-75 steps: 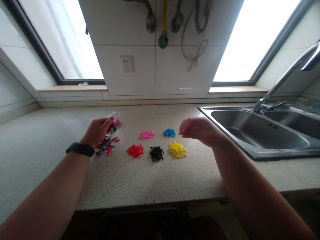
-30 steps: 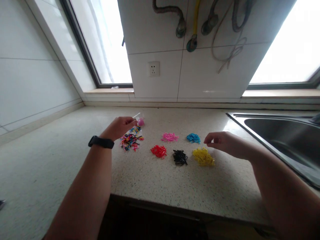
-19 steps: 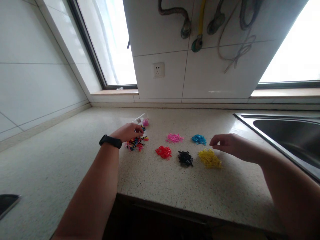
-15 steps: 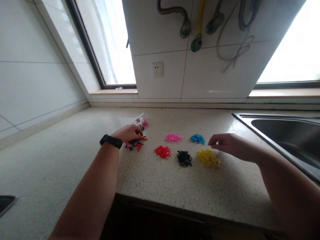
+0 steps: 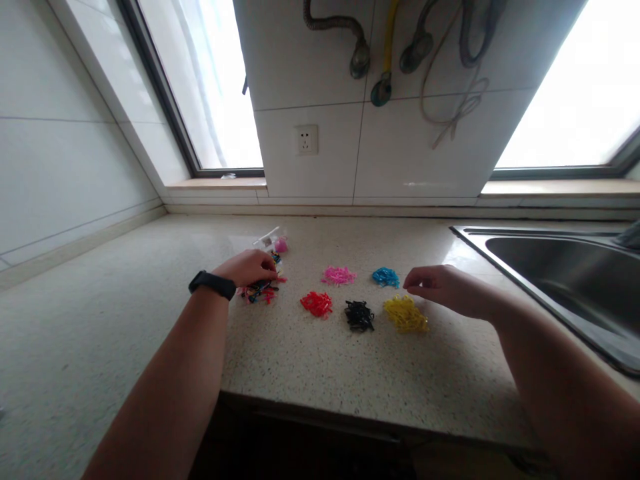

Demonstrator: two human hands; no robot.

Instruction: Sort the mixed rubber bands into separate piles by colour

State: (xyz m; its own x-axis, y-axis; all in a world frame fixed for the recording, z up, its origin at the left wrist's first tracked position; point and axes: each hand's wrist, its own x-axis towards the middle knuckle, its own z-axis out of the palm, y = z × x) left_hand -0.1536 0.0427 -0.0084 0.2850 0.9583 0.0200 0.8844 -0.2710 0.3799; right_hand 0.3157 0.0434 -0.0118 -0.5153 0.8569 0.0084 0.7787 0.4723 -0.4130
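My left hand [image 5: 253, 268], with a black band on its wrist, bends its fingers down at a mixed-colour pile of small rubber bands [image 5: 260, 292]. Its thumb and fingertips are pinched together; what lies between them is too small to make out. My right hand [image 5: 433, 285] hovers just beyond the yellow rubber bands [image 5: 406, 315] and right of the blue rubber bands [image 5: 385, 277]. Its fingertips are drawn together, and anything in them is hidden. Between the hands lie pink [image 5: 339, 275], red [image 5: 317, 304] and black rubber bands [image 5: 359, 315] in separate piles.
A clear plastic bag [image 5: 267, 239] with something pink lies behind my left hand. On the right, a steel sink [image 5: 560, 267] is set into the speckled countertop [image 5: 310, 373]. The tiled wall [image 5: 310, 177] stands behind, with a socket [image 5: 307, 139] and hoses above.
The view has turned slightly right, so everything sits further left. Both hands keep nearly the same places by the piles. A yellow bit by my left fingertips no longer shows clearly.
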